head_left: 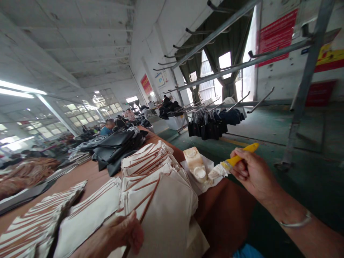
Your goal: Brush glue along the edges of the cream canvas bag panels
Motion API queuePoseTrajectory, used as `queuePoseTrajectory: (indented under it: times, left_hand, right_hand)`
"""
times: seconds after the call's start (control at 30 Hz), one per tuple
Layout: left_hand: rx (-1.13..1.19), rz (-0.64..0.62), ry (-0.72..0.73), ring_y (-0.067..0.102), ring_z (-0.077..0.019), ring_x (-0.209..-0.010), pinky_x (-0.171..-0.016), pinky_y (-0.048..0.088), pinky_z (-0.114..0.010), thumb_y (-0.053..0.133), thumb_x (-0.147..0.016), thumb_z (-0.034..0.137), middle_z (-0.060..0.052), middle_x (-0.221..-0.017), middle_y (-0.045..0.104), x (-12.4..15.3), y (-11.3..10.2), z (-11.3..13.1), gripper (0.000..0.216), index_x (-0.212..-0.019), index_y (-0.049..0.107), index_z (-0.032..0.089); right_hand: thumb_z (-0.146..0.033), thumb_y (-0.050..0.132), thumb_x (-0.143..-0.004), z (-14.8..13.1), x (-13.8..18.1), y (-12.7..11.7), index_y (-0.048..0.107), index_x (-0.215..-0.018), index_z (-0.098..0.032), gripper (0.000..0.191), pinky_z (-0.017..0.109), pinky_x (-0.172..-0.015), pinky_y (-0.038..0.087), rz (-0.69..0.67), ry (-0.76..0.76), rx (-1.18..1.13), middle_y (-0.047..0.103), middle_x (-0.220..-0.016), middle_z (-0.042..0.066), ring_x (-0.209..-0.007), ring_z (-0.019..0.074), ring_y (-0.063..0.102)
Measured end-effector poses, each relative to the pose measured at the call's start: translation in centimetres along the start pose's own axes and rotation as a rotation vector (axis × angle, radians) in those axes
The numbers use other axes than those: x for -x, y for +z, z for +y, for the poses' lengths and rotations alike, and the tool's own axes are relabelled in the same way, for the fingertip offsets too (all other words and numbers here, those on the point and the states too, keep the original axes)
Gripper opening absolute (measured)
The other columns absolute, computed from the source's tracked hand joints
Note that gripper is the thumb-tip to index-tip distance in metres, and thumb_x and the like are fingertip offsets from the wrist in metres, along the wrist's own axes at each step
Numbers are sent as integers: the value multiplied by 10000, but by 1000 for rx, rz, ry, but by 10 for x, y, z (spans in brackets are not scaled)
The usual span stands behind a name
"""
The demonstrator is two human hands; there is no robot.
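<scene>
My right hand (248, 170) grips a paintbrush (238, 154) by its yellow handle. White paste coats the bristles, which are at the edge of a cream-coloured glue container (195, 163) resting on a white sheet (208, 166). With its fingers curled, my left hand (125, 231) pinches the brown-trimmed edge of a cream fabric panel (163, 208). That panel lies on top of a stack of similar panels (145, 157) with brown edging.
More cream panels (88, 211) are fanned out on the brown tabletop (102, 182) at left. Black leather bags (115, 143) are piled beyond. A metal rack (303, 82) with prongs stands right, near dark hanging bags (208, 125). Co-workers (107, 125) sit farther back.
</scene>
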State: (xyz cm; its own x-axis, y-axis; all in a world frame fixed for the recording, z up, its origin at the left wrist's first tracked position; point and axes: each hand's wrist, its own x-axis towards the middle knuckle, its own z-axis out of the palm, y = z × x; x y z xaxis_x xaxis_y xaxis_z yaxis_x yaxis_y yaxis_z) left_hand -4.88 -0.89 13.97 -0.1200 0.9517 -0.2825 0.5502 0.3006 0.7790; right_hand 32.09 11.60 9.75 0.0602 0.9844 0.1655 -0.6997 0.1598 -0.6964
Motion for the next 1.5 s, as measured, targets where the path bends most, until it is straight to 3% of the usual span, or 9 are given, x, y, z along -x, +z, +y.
queuePoseTrajectory:
  times: [0.07, 0.23, 0.33, 0.5, 0.7, 0.93, 1.13, 1.37, 1.5]
  left_hand:
    - [-138, -152, -23, 631, -222, -616, -628, 469, -317, 478, -766, 745, -75, -632, 672, -15, 1, -22, 615, -617, 676, 182]
    - [-483, 382, 108, 593, -218, -692, -626, 367, -278, 496, -839, 505, -31, -684, 634, -68, 27, -49, 338, -723, 600, 205]
    - [-422, 407, 80, 642, -260, -827, -703, 391, -303, 434, -881, 504, -74, -827, 697, -95, 49, -48, 366, -895, 642, 203]
    - [-316, 453, 11, 645, -332, -835, -696, 398, -357, 474, -844, 530, -133, -831, 703, -116, 70, -43, 404, -882, 653, 170]
    - [-65, 288, 144, 630, -202, -718, -641, 463, -251, 525, -810, 606, -32, -771, 693, -101, 83, -37, 479, -885, 681, 159]
    - [337, 208, 157, 619, -179, -713, -639, 469, -235, 731, -723, 505, -12, -738, 701, -81, 100, -27, 405, -934, 710, 161]
    - [357, 208, 186, 612, -173, -718, -647, 470, -234, 754, -711, 477, -14, -746, 712, -73, 108, -22, 355, -879, 733, 165]
    - [228, 172, 260, 632, -176, -759, -670, 494, -236, 652, -815, 508, -11, -785, 706, -63, 113, -23, 339, -948, 717, 203]
    - [99, 324, 441, 605, -143, -696, -658, 478, -214, 645, -844, 438, 8, -731, 652, -57, 128, -30, 220, -830, 698, 224]
  right_hand:
    - [-328, 677, -863, 19, 3, -7, 625, -743, -167, 207, 182, -325, 235, 2, 59, -11, 343, -445, -78, -353, 65, 247]
    - [-385, 704, -853, 57, 6, -12, 618, -746, -157, 266, 177, -336, 241, -3, 138, 27, 372, -447, -76, -356, 56, 264]
    - [-422, 707, -844, 69, 6, -5, 605, -722, -155, 311, 172, -338, 232, -32, 157, 74, 370, -441, -76, -361, 54, 261]
    - [-439, 737, -796, 88, 1, 15, 593, -719, -155, 327, 165, -327, 216, -32, 170, 126, 372, -426, -86, -348, 49, 259]
    - [-497, 682, -818, 109, -18, 42, 575, -714, -163, 366, 191, -337, 214, -97, 127, 246, 372, -432, -84, -345, 66, 278]
    - [-435, 619, -878, 113, -22, 66, 577, -719, -172, 310, 232, -424, 287, -343, -42, 525, 405, -487, -60, -444, 111, 364]
    - [-390, 557, -913, 106, -30, 66, 534, -674, -183, 317, 264, -568, 394, -318, -284, 708, 509, -603, -7, -583, 155, 485]
    - [-414, 557, -910, 99, -17, 61, 545, -692, -181, 320, 251, -536, 383, -407, -187, 715, 495, -600, -12, -569, 147, 459]
    - [-441, 551, -910, 92, -24, 55, 554, -690, -178, 343, 248, -487, 354, -241, -222, 692, 441, -525, -33, -495, 132, 405]
